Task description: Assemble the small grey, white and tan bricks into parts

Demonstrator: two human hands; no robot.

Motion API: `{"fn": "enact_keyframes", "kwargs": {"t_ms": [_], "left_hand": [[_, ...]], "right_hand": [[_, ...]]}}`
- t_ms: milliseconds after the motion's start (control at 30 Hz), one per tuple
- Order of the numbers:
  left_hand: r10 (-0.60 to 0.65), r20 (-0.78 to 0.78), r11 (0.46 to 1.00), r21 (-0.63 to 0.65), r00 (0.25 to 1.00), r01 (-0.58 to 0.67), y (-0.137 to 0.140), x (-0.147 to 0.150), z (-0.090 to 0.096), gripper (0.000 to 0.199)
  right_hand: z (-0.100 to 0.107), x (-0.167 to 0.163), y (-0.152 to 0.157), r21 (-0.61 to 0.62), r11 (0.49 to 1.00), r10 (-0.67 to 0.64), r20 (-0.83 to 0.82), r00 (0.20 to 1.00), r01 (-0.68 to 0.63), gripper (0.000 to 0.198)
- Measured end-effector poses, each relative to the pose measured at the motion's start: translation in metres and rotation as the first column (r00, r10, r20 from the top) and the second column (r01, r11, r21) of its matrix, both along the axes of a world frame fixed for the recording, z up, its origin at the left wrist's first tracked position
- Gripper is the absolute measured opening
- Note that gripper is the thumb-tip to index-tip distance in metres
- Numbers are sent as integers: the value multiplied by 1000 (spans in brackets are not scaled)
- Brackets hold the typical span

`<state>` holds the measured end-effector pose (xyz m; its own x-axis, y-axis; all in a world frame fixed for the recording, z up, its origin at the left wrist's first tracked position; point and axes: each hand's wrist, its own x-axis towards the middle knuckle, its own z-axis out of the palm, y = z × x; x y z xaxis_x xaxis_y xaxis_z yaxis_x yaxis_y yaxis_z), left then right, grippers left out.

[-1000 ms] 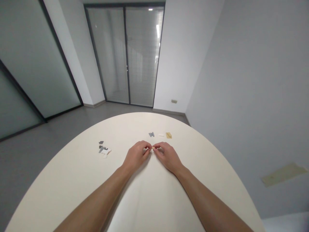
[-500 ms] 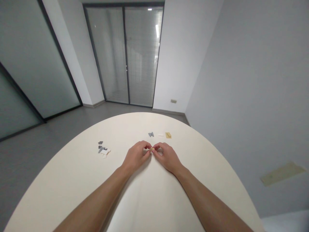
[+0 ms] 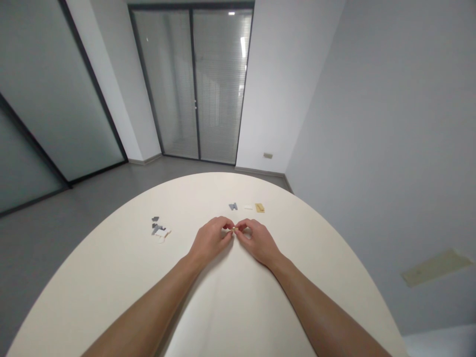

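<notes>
My left hand [image 3: 214,237] and my right hand [image 3: 257,241] meet over the middle of the table, fingertips almost touching. Pinched between both sets of fingertips is a small pale yellowish piece [image 3: 234,228], mostly covered by the fingers; its kind is too small to make out. Just beyond the hands lie a grey notched flat piece [image 3: 233,206], a thin white strip [image 3: 248,207] and a yellow flat piece [image 3: 260,208] with a mark on it, spaced in a row.
The round white table [image 3: 111,277] fills the lower view. On its left lies a small cluster of grey pieces [image 3: 156,228] with a white piece [image 3: 162,232] beside them. Beyond the far edge are a glass door [image 3: 219,89] and a grey wall [image 3: 390,124].
Both hands stay in place. The small piece between the fingertips looks slightly turned, showing less yellow. The other pieces lie as before.
</notes>
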<state>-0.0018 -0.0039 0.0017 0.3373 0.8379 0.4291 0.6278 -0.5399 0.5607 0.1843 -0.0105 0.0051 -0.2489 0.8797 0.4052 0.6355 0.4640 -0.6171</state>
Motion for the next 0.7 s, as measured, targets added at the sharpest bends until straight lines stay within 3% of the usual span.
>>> {"fn": "enact_keyframes", "kwargs": {"t_ms": [700], "left_hand": [[31,-11,999,-24,999,-31,-2,1,3,11]], "right_hand": [[0,0,0,-14,1000,8,-5,1000,-8,8]]}}
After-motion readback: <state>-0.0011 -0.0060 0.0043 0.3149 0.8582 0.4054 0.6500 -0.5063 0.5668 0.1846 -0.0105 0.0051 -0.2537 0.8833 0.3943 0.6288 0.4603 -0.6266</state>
